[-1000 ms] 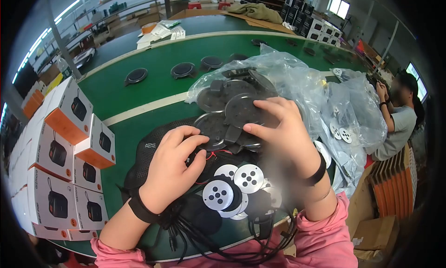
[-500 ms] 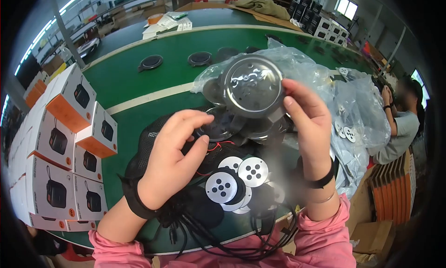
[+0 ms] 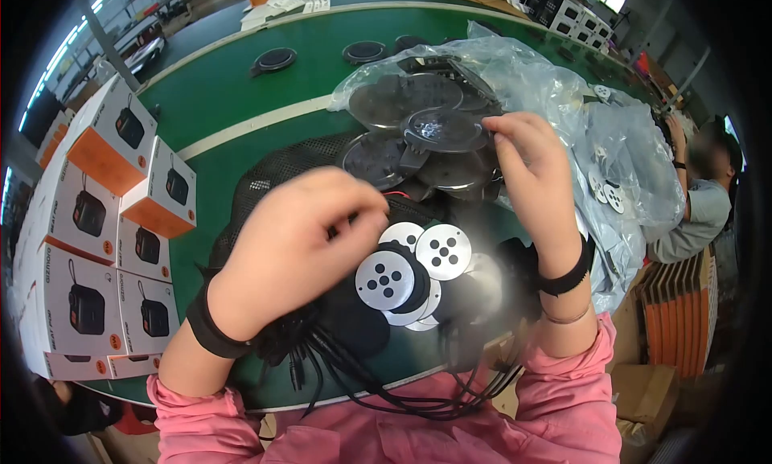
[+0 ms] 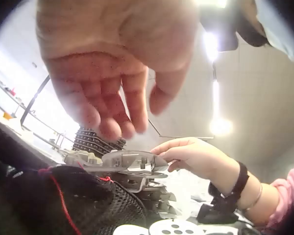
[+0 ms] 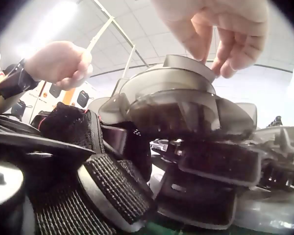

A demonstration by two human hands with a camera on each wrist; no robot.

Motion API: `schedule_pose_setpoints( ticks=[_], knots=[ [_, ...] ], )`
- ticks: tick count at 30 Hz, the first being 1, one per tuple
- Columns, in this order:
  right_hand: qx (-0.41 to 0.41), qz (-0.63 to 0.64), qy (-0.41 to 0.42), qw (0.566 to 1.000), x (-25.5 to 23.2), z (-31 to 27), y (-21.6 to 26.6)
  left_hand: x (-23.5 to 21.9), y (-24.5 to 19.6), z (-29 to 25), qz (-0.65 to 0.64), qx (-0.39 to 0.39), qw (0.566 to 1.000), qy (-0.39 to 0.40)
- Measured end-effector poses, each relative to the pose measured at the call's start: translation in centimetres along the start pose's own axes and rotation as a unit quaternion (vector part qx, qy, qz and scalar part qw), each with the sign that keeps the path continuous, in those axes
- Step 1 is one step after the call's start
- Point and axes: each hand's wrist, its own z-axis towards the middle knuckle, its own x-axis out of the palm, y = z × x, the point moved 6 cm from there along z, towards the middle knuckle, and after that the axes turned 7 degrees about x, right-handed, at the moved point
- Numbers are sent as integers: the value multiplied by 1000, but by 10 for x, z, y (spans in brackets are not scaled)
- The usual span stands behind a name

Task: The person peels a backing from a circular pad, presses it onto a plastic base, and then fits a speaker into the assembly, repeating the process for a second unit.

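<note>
My right hand [image 3: 540, 166] pinches the edge of a round, smoky clear plastic cover [image 3: 444, 134] between thumb and fingers. The cover is low over a pile of similar covers, nearly level; in the right wrist view its pale rim [image 5: 186, 66] is under the fingertips. My left hand [image 3: 305, 231] hovers nearer my body, over a black mesh bag [image 3: 281, 162] and beside white discs [image 3: 384, 280] with black dots. In the left wrist view the left fingers [image 4: 110, 128] hang loosely bent, holding nothing.
Orange-and-white boxes [image 3: 84, 215] are stacked at the left. Black cables [image 3: 346, 367] lie at the near table edge. A clear plastic bag [image 3: 547, 102] spreads to the right of the pile. More dark round pieces [image 3: 275, 59] line the green table behind. A person [image 3: 700, 182] sits at the far right.
The right hand raised a cover from the pile, its shiny face showing, and now has it lower and flatter. My left hand has left the covers and moved back toward me.
</note>
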Motion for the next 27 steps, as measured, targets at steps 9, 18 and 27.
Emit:
schedule_pose_setpoints(
  ticks=[9,18,27],
  knots=[
    [-165,29,86,982,-12,-18,84,62,-3,-32,199,-13,971,135],
    [-42,226,218,948,53,-33,57,7,7,-36,-16,-41,996,-80],
    [280,461,372,756,61,-49,48,-3,-6,-25,-52,9,995,-88]
  ],
)
